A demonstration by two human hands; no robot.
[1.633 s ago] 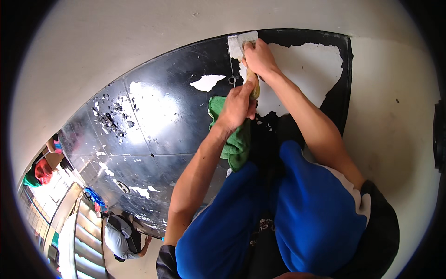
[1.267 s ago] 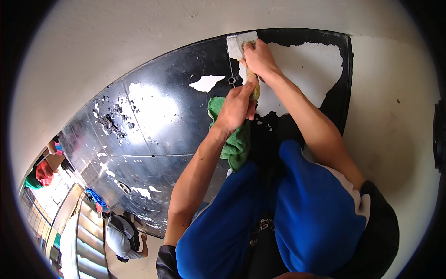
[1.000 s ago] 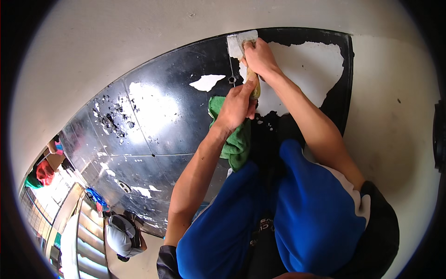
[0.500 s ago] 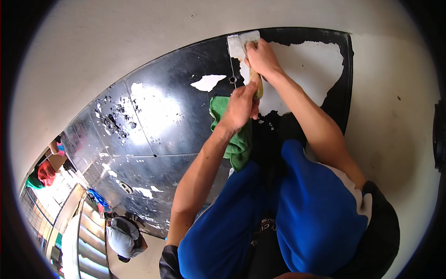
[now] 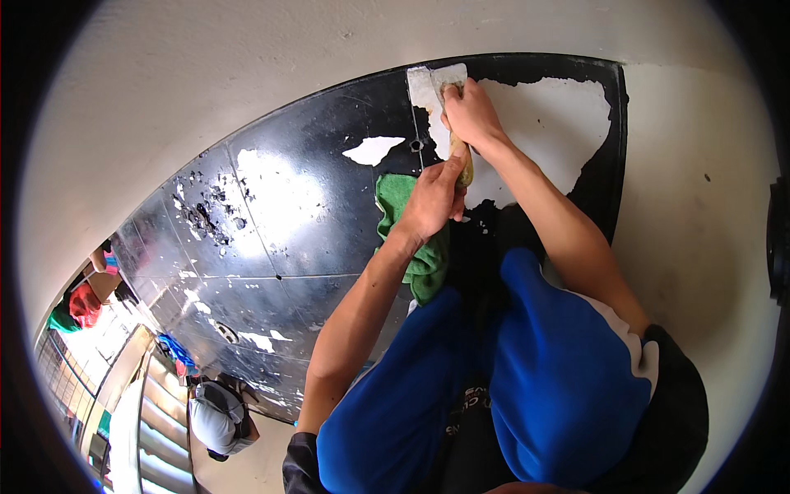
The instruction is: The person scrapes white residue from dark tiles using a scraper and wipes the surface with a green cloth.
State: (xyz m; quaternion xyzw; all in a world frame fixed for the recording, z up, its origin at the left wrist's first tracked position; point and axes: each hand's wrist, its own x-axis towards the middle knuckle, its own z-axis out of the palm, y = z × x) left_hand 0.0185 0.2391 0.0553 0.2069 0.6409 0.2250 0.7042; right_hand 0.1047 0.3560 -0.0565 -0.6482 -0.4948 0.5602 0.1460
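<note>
Both hands are closed on one scraper [image 5: 466, 174], which has a yellowish wooden handle and a wide flat blade. My right hand [image 5: 475, 118] grips it up by the blade. Lower on the handle, my left hand [image 5: 431, 200] is wrapped round its end. The blade lies against a black panel [image 5: 329, 206] near its curved far edge, at the border of a pale bare patch [image 5: 543, 123]. A crumpled green cloth [image 5: 397, 193] rests on the panel, partly covered by my left hand and forearm.
Black flakes [image 5: 206, 218] lie scattered on the panel's left part, beside a smaller white patch [image 5: 374, 150]. A pale wall [image 5: 675, 165] borders the right side. A person [image 5: 220, 418] in grey is at lower left, near white stairs [image 5: 160, 432]. My blue-clad knees are close below.
The whole view has shifted slightly. Both hands keep their hold on the scraper, and its blade stays near the panel's far edge.
</note>
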